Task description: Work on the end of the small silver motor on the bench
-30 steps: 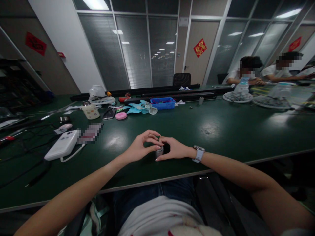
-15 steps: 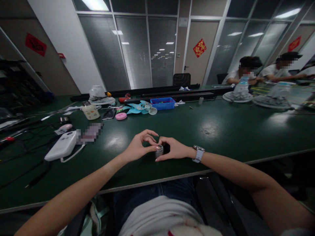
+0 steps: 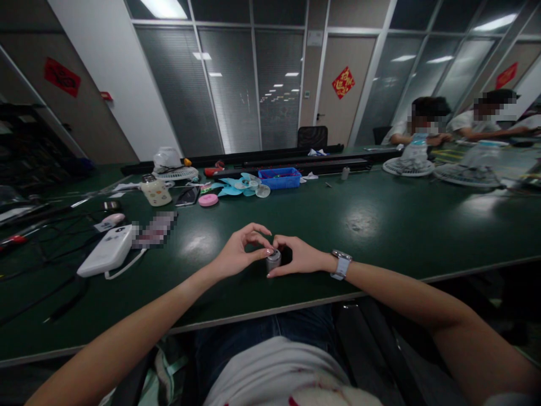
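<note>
A small silver cylindrical part (image 3: 274, 261) stands on the dark green table (image 3: 380, 225) in front of me. My right hand (image 3: 301, 257), with a white watch on its wrist, wraps around the part from the right. My left hand (image 3: 236, 254) pinches the top of the part with thumb and forefinger, the other fingers arched above. Much of the part is hidden by my fingers.
To the left lie a white device with a cable (image 3: 107, 251), black cables and a red-handled tool (image 3: 12, 239). Further back are a cream jar (image 3: 155, 190), a pink disc (image 3: 208, 199), a blue fan blade (image 3: 236, 185) and a blue bin (image 3: 279, 177). Two people sit at the far right with fan grilles (image 3: 408, 166).
My left-hand fingers have shifted slightly on the top of the small part. The right hand and the part stay in place.
</note>
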The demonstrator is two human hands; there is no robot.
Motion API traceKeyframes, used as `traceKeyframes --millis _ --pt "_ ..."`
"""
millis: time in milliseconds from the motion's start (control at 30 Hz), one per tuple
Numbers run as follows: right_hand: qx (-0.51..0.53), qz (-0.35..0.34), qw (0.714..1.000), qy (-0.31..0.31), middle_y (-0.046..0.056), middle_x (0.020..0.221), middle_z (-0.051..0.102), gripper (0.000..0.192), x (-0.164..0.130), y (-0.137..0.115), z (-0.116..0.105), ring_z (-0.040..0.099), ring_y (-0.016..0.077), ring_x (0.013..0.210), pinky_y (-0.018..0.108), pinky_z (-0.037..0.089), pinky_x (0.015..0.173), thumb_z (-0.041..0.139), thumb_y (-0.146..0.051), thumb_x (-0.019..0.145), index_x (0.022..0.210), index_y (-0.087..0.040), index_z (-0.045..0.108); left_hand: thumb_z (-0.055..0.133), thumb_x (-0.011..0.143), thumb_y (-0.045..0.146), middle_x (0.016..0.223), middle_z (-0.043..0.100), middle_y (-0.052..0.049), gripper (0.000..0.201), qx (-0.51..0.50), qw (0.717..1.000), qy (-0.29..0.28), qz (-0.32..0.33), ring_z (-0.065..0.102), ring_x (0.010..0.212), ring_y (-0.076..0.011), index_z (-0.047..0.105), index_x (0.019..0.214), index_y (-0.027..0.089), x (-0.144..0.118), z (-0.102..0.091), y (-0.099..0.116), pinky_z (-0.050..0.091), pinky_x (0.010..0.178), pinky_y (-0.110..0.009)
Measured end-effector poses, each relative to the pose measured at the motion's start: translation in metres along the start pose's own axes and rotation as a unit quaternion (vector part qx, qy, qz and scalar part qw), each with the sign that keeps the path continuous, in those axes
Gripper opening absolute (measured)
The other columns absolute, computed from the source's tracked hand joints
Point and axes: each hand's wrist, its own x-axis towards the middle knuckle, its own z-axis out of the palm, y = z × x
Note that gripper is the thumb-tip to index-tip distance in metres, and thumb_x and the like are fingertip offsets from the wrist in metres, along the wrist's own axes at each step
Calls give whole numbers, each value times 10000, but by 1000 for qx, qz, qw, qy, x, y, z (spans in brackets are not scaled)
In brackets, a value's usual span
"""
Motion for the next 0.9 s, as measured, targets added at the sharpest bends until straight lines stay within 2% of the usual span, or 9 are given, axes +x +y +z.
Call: traceKeyframes --millis 133,267,367,467,600,700,900 --pt "-4 0 1000 -3 -29 803 532 419 0 -1 0 513 137 752 249 422 670 822 -414 654 814 -168 523 737 807 253 938 752 -85 448 6 1000 -14 4 690 955 -221 555 1203 146 -1 2 4 496 909 -358" --pt "-7 -1 1000 -3 -28 804 527 408 0 -2 0 516 141 761 245 422 663 819 -408 661 819 -164 533 730 814 261 1013 747 -102 449 13 1000 -23 0 648 1079 -230 581 1223 152 -2 2 6 472 974 -362" --pt "-12 0 1000 2 -26 799 523 411 0 -2 0 516 144 760 246 421 660 825 -402 654 798 -164 523 748 798 272 929 760 -86 450 34 999 -11 -2 657 1052 -228 595 1203 149 -3 3 6 469 974 -366" --pt "-11 2 1000 4 -14 837 552 418 -1 -3 0 536 158 801 264 442 705 831 -389 647 813 -165 519 778 768 279 840 759 -60 425 51 999 9 8 689 943 -217 608 1133 147 -3 5 7 478 946 -364" --pt "-6 8 1000 -3 6 901 598 424 -1 -6 -1 569 184 869 300 471 775 827 -394 651 860 -164 538 792 748 287 814 737 -42 370 60 998 24 24 690 845 -197 621 1046 150 -3 7 7 498 873 -336" --pt "-1 5 1000 -6 14 929 616 428 -1 -7 -2 582 194 898 319 481 804 825 -399 652 885 -163 553 779 764 287 799 723 -34 363 53 998 22 20 683 818 -190 626 1064 154 -3 6 5 501 848 -328" --pt "-1 3 1000 -4 -2 859 600 433 0 -4 -2 575 173 813 304 491 744 826 -425 640 855 -165 553 749 792 284 771 698 -18 334 30 999 22 9 669 791 -182 626 1077 161 -2 1 0 486 811 -310"
